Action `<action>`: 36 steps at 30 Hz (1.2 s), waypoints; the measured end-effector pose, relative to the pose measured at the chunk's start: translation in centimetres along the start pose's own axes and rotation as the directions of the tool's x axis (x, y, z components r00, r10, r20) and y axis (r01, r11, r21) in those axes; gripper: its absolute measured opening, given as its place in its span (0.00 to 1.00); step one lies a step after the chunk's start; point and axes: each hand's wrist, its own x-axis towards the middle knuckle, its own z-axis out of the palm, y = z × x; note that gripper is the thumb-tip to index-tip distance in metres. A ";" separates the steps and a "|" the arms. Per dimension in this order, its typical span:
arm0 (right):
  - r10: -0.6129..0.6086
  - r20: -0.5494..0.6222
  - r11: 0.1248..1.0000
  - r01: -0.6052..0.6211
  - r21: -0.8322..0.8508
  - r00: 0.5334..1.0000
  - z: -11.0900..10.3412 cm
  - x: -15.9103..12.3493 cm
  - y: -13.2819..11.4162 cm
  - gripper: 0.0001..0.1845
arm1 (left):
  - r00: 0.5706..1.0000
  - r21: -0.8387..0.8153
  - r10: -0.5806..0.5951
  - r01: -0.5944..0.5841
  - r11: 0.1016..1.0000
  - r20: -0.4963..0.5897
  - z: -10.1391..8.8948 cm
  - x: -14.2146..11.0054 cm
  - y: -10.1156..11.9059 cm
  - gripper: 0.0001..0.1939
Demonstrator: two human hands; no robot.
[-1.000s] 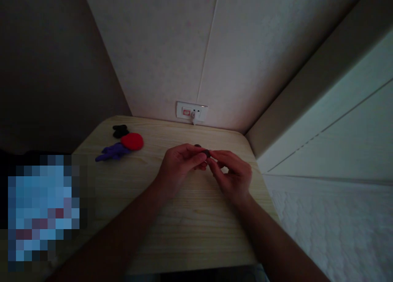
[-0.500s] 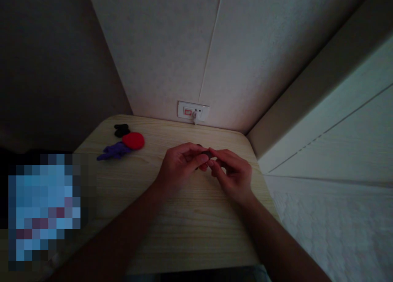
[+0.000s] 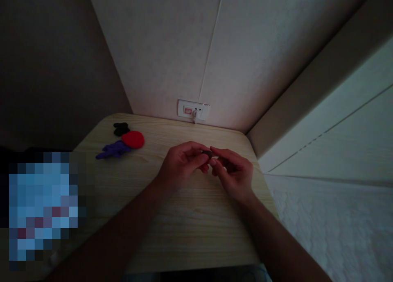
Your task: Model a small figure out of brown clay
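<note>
Over the table, my left hand (image 3: pixel 181 164) pinches a small dark piece of modelling clay (image 3: pixel 208 153) between thumb and fingers. My right hand (image 3: pixel 235 172) meets it from the other side, its thumb and index fingertip closed at the clay's right end. Fingers cover most of the piece, so its full shape is hidden. To the left of my hands lie a flat red round piece of clay (image 3: pixel 133 139), a lumpy purple piece (image 3: pixel 114 150) and some black clay (image 3: pixel 121 129), close together and partly touching.
The pale wooden table (image 3: pixel 190 220) stands against a wall carrying a socket plate (image 3: pixel 193 110) with something plugged in. A blurred-out blue item (image 3: pixel 43 208) is at the lower left. A light panel (image 3: pixel 334 122) and quilted white bedding (image 3: pixel 334 228) lie to the right.
Both hands stay in nearly the same place. My right fingertips have shifted slightly on the dark clay, and the right index finger looks a little straighter.
</note>
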 end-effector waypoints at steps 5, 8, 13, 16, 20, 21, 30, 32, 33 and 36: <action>0.067 -0.021 0.994 -0.065 0.092 0.998 0.2 0.3 0.1 0.09 | 1.000 0.028 0.013 -0.013 1.000 -0.021 -0.1 0.0 -0.2 0.16; 0.052 -0.017 0.993 -0.050 0.106 0.999 0.2 0.4 0.0 0.09 | 0.999 0.019 -0.020 0.021 1.000 -0.032 -0.1 0.0 -0.3 0.20; -0.022 0.013 0.997 0.021 0.071 1.000 0.1 0.3 -0.1 0.13 | 0.995 0.045 0.008 -0.003 0.999 -0.096 -0.1 0.0 -0.2 0.16; -0.021 -0.002 0.999 0.021 0.036 1.000 0.1 0.3 -0.1 0.13 | 0.990 0.053 0.026 -0.018 0.998 -0.137 -0.2 0.0 -0.2 0.15; 0.011 -0.006 0.999 -0.010 0.040 1.000 0.2 0.4 0.2 0.11 | 0.984 0.051 0.052 -0.044 0.998 -0.171 -0.2 0.0 -0.3 0.15; 0.011 -0.010 0.999 -0.010 0.050 1.000 0.2 0.4 0.2 0.10 | 0.985 0.046 0.051 -0.044 0.998 -0.165 -0.2 0.0 -0.4 0.15; 0.045 0.007 0.994 -0.046 0.100 0.999 0.4 0.5 -0.1 0.09 | 0.983 0.093 0.071 -0.056 0.994 -0.169 -0.2 0.0 -0.2 0.15; 0.040 0.007 0.991 -0.041 0.131 0.999 0.4 0.5 -0.1 0.08 | 0.982 0.127 0.093 -0.073 0.989 -0.167 -0.3 0.0 -0.1 0.14; 0.040 0.008 0.989 -0.040 0.141 0.999 0.4 0.5 -0.1 0.08 | 0.982 0.136 0.098 -0.076 0.988 -0.164 -0.4 0.0 0.0 0.13; 0.048 -0.003 0.989 -0.047 0.138 0.999 0.4 0.5 -0.1 0.08 | 0.983 0.098 0.081 -0.066 0.993 -0.164 -0.4 0.0 -0.1 0.14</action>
